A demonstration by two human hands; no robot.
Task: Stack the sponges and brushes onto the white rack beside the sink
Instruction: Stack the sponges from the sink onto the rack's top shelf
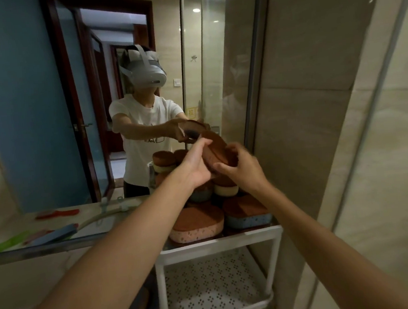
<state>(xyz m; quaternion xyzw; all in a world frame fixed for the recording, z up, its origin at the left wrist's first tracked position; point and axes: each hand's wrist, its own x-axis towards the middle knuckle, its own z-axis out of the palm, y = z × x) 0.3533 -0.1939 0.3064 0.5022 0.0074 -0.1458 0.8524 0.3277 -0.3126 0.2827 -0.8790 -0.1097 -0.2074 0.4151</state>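
Sponge (219, 153), brown-faced, is in the air over the back of the rack's (218, 248) top shelf, held between both hands. Left hand (195, 166) grips its left side, fingers curled up over the edge. Right hand (242, 169) grips the near-right side, fingers curled round it. Neither grip looks loose.

Sponge is tilted, not flat. Its long axis looks to run away from the person and up toward the mirror (32, 95), with the brown face turned to the right hand.

Directly below sits the stack (226, 190), two tiers: pink-based sponge (196, 229) at the shelf's front edge, blue-based sponge (250, 218) at the front right corner, two more on top behind them.

Key relation: the held sponge is above the upper tier and apart from it. My read is that it needs levelling before it goes down, or it slides off. Both hands are about equally near, and the right is closer to the likely landing spot.

Brushes (57, 235) lie on the ledge (12, 227) to the left, well apart from the rack, not yet racked.
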